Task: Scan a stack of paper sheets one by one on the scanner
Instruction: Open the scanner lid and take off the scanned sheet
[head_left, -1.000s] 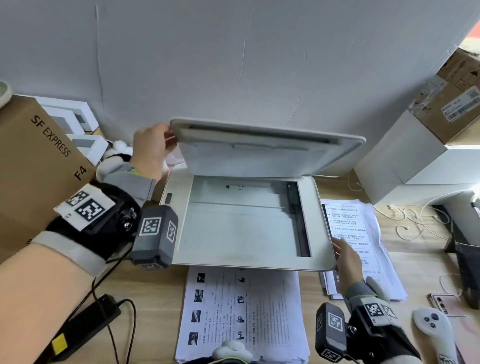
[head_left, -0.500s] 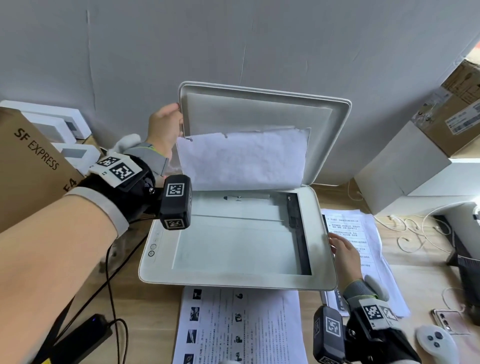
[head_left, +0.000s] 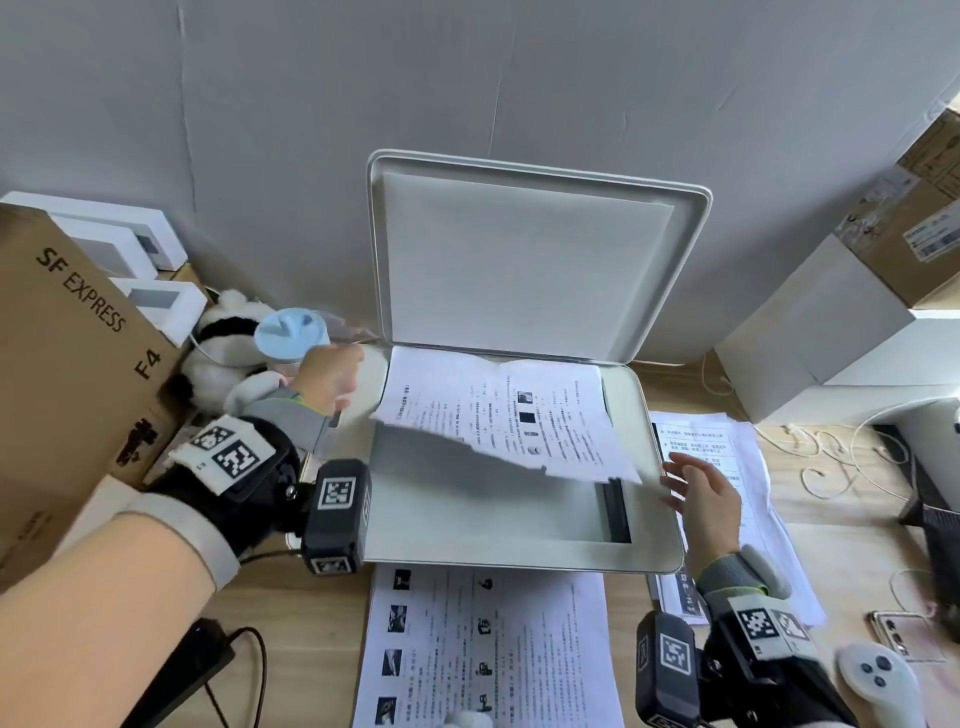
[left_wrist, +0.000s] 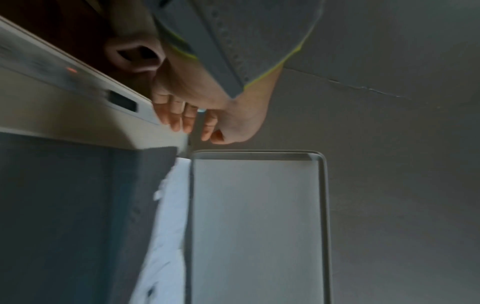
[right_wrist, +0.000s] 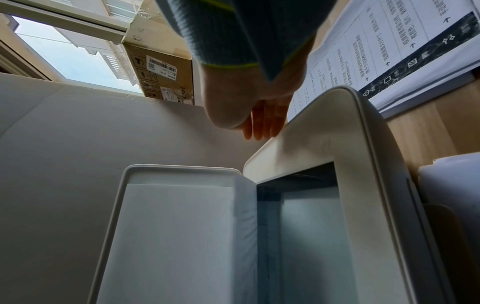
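The white scanner (head_left: 662, 525) has its lid (head_left: 519, 260) standing upright against the wall. A printed sheet (head_left: 498, 410) hangs tilted over the glass (head_left: 467, 509), text side up, its right corner lowest. My left hand (head_left: 332, 379) is at the scanner's rear left corner with loose fingers (left_wrist: 179, 121) that hold nothing. My right hand (head_left: 691, 483) hovers by the scanner's right rim with its fingers (right_wrist: 262, 125) straight, just right of the sheet's low corner. One paper stack (head_left: 483, 649) lies in front of the scanner, another stack (head_left: 727, 457) to its right.
A cardboard SF Express box (head_left: 67, 364), a plush toy (head_left: 218, 358) and white boxes (head_left: 130, 244) crowd the left. White and brown boxes (head_left: 831, 338) stand at the right. A controller (head_left: 878, 675), a phone (head_left: 898, 634) and cables (head_left: 831, 467) lie front right.
The lid went from half raised to fully upright. My left hand let go of it and dropped to the rear left corner. The sheet fell from the lid, and my right hand rose off the right stack.
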